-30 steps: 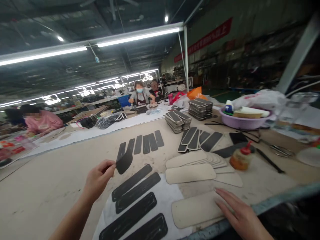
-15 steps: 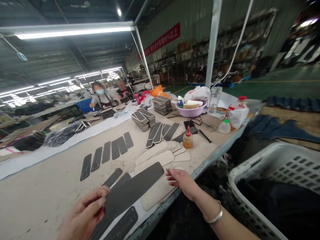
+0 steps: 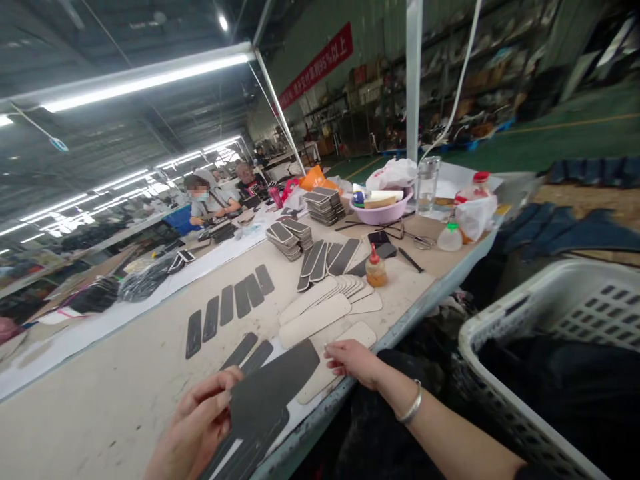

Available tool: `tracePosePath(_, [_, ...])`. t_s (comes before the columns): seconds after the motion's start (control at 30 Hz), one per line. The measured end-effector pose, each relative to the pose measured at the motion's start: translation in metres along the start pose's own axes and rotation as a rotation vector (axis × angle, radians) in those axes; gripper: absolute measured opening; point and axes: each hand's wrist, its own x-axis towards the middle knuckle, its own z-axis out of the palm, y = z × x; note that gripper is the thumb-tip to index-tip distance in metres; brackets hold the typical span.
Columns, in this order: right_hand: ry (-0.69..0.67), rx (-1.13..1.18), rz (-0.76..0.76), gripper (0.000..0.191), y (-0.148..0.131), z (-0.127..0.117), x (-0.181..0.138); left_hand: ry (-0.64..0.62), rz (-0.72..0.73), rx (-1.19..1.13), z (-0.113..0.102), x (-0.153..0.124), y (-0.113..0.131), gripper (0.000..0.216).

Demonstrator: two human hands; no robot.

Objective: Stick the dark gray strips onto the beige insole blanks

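My left hand (image 3: 203,417) pinches the near left edge of a dark grey, flat panel (image 3: 277,383), which is tilted above other dark strips. Fingers bent and pressed together, my right hand (image 3: 353,361) is close beside the panel's right end; whether it grips anything is too small to tell. Under and beyond that hand lies a cream rounded panel (image 3: 363,333). A fan of cream panels (image 3: 315,320) spreads farther up the table. Dark strips (image 3: 250,440) with a shiny surface lie below the held panel, partly hidden by it.
Several dark strips (image 3: 227,305) lie in a row. Behind are stacks of pale-edged dark pieces (image 3: 289,239), a red-tipped bottle (image 3: 376,270), a black pen (image 3: 411,260) and a purple basin (image 3: 383,213). A white basket (image 3: 540,287) stands right, beyond the table edge (image 3: 400,327). A person (image 3: 210,203) sits across.
The dark panel has tilted and looks shorter, its near end raised in my left hand. My right hand stays by its far end. The camera view has shifted slightly.
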Motion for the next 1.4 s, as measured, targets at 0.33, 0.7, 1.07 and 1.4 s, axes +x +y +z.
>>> tracePosePath(0.33, [0.164, -0.269, -0.075, 0.025, -0.013, -0.036, -0.004, 0.012, -0.062, 0.085, -0.009, 0.008, -0.030, 0.023])
tracePosePath(0.7, [0.533, -0.919, -0.150, 0.019, -0.023, -0.098, 0.013, -0.020, -0.134, 0.680, 0.008, 0.084, -0.114, 0.017])
tracePosePath(1.07, [0.593, -1.147, -0.058, 0.020, -0.024, -0.099, 0.022, -0.160, -0.245, 0.852, 0.009, 0.112, -0.137, 0.014])
tracePosePath(1.4, [0.516, -1.229, -0.015, 0.029, -0.018, -0.108, 0.028, -0.238, -0.333, 0.846, 0.002, 0.119, -0.140, 0.013])
